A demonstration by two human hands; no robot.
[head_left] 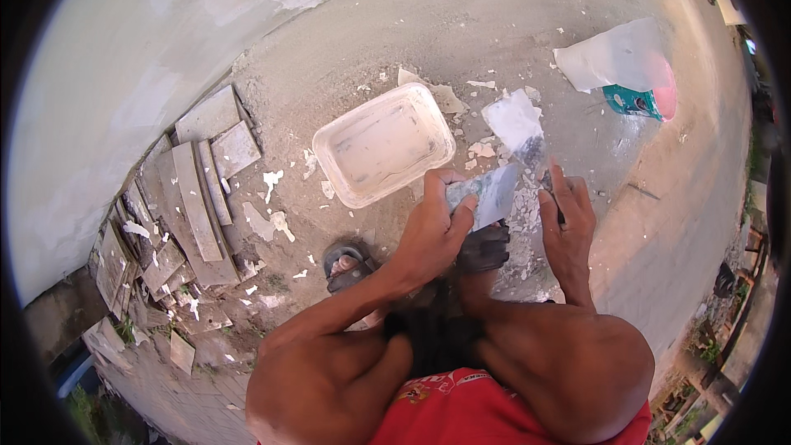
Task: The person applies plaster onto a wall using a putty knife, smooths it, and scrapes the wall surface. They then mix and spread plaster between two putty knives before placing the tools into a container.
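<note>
My left hand (437, 227) grips a thin, flat plate (492, 195), grey and smeared with white, its thumb pressed on the face. A short way to the right, my right hand (568, 218) is closed around the dark handle of what looks like a putty knife (515, 121). Its broad blade points away to the far left and is coated white, with a dark grey patch near the handle. The plate and the blade are close together; I cannot tell whether they touch. Beyond my left hand lies a shallow rectangular tub (383, 147), its inside crusted with pale residue.
A torn bag (618, 58), white, teal and pink, lies at the far right. Broken boards (198, 198) pile against the pale wall (124, 49) on the left. Flakes and crumbs (527, 210) litter the ground around my sandalled left foot (346, 264) and dark-covered right foot (484, 249).
</note>
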